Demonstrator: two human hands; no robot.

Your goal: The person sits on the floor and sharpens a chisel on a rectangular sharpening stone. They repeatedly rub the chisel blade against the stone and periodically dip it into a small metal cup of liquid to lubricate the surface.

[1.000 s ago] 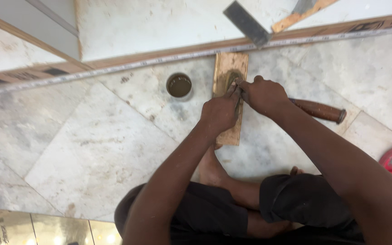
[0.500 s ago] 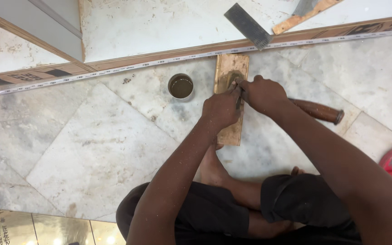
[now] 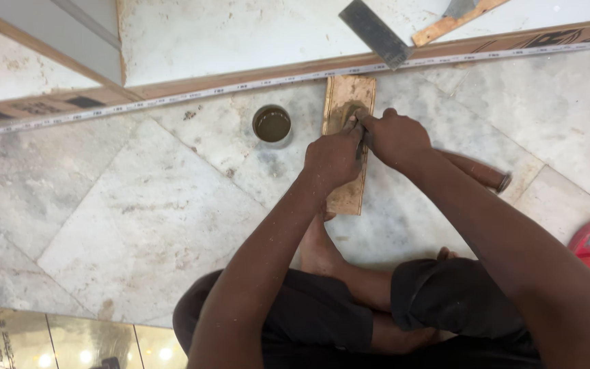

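Brown murky liquid fills the small round cup [image 3: 272,125] standing on the marble floor [image 3: 131,198], just left of the wooden board [image 3: 347,109]. The board lies flat, far end near the measuring tape [image 3: 192,94]. Left hand [image 3: 332,159] and right hand [image 3: 395,139] meet over it, both clenched on something small that their fingers hide. A wooden handle [image 3: 476,171] shows behind the right wrist, its head hidden.

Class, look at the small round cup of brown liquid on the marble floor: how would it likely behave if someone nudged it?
The cup looks short and wide, so it would probably slide rather than tip. Its brown liquid sits near the rim, so it may slop over. The marble floor looks smooth, likely giving little grip.
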